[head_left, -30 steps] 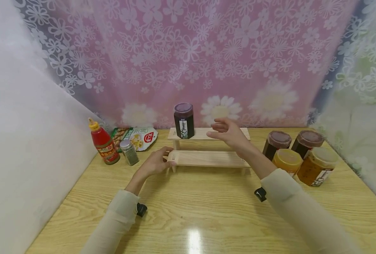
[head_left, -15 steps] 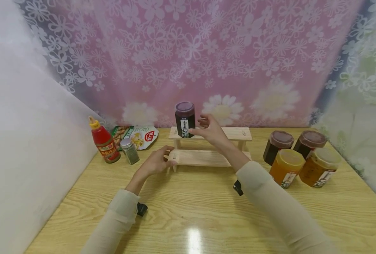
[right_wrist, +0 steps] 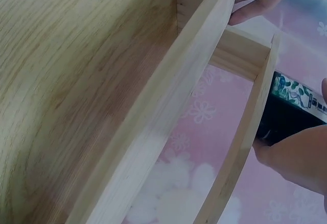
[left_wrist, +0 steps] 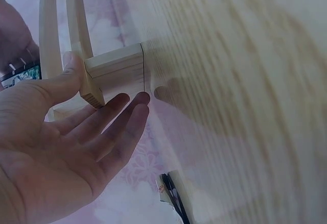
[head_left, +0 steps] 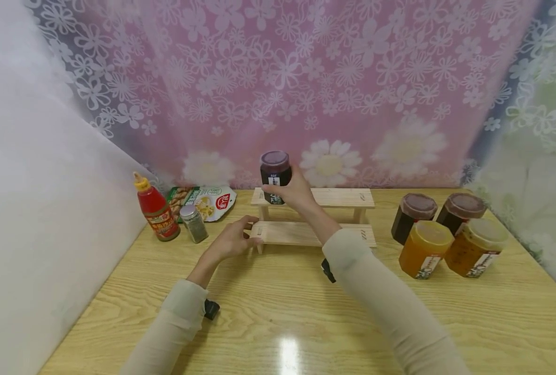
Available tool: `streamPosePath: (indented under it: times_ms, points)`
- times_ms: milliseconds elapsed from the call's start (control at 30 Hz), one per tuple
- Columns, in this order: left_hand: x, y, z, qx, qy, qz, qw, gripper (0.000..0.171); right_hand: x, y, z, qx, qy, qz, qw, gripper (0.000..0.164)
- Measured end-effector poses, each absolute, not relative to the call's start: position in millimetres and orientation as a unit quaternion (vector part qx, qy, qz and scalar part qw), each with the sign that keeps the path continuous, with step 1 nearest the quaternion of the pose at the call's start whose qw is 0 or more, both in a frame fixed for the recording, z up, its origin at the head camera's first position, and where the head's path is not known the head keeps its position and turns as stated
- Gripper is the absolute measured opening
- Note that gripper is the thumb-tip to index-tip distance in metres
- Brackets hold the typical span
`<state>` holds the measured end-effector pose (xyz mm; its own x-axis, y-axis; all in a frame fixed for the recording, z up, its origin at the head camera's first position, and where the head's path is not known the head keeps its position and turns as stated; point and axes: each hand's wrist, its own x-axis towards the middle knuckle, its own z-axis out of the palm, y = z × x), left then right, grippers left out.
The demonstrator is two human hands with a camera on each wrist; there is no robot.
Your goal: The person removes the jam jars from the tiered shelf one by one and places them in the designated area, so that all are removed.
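On the left end of the upper step of a two-step wooden rack (head_left: 287, 232) stands a dark jam jar (head_left: 275, 158) with a purple lid and white label. My right hand (head_left: 298, 194) grips this jar from its right side, thumb across the front. In the right wrist view the jar's dark side (right_wrist: 287, 116) shows just beyond the upper board. My left hand (head_left: 233, 238) holds the left end of the lower step. The left wrist view shows its thumb (left_wrist: 71, 71) on the board's edge, with the other fingers reaching past the end.
Two dark jars (head_left: 414, 212) and two amber jars (head_left: 424, 250) cluster at the right. To the left stand a red sauce bottle (head_left: 157, 212) and a shaker (head_left: 194, 225), with a food pouch (head_left: 219, 202) behind them. A floral curtain (head_left: 334, 104) hangs at the back.
My right hand has moved left across the upper step to the dark jar and closed round it. My left hand has stayed at the rack's left end.
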<state>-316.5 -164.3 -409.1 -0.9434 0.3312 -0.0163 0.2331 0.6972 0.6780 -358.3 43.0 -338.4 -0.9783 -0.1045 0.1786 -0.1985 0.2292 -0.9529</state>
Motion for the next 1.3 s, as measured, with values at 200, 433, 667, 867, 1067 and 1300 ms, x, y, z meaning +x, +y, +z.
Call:
streamPosePath:
  times_ms: [200,433,667,867,1067,1300]
  points:
    - [-316,-164,-408,0.152,0.917,0.361,0.072,0.061,-357,44,-337,0.083,-0.8,0.593,0.04,0.086]
    - [-315,-164,-407,0.153,0.918,0.36,0.068,0.061,-349,55,-336,0.081,-0.816,0.572,0.036,0.086]
    - [-315,-164,-409,0.156,0.921,0.352,0.063,0.06,-334,73,-338,0.082,-0.821,0.564,0.032,0.081]
    - [-314,-165,-411,0.151,0.923,0.348,0.058,0.059,-321,88,-338,0.095,-0.811,0.577,0.029,0.076]
    - [-314,-165,-412,0.151,0.924,0.345,0.06,0.059,-308,105,-338,0.086,-0.812,0.577,0.03,0.077]
    - [-312,-164,-409,0.151,0.924,0.347,0.061,0.059,-292,124,-338,0.088,-0.824,0.558,0.043,0.078]
